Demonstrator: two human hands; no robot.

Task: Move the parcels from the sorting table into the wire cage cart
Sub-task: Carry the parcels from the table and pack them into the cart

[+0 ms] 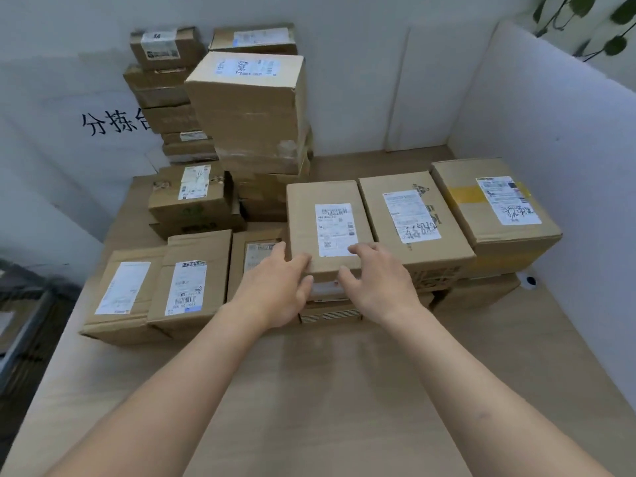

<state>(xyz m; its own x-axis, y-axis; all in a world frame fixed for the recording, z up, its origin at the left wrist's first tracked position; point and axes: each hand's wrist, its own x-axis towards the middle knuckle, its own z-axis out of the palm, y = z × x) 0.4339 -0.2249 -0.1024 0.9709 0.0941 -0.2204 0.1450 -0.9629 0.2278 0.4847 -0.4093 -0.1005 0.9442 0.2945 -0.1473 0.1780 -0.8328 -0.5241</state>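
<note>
A brown cardboard parcel with a white barcode label lies on top of a lower box in the middle of the wooden sorting table. My left hand holds its near left corner, fingers on the top and thumb on the front face. My right hand holds the near edge further right, fingertips beside the label and thumb on the front edge. The parcel lies flat on the stack. A dark metal frame shows blurred at the far left edge; I cannot tell whether it is the cage cart.
Two labelled parcels lie close to the right of the held one. Flat parcels lie to its left. A tall stack of boxes stands behind. White partitions wall the table's back and right.
</note>
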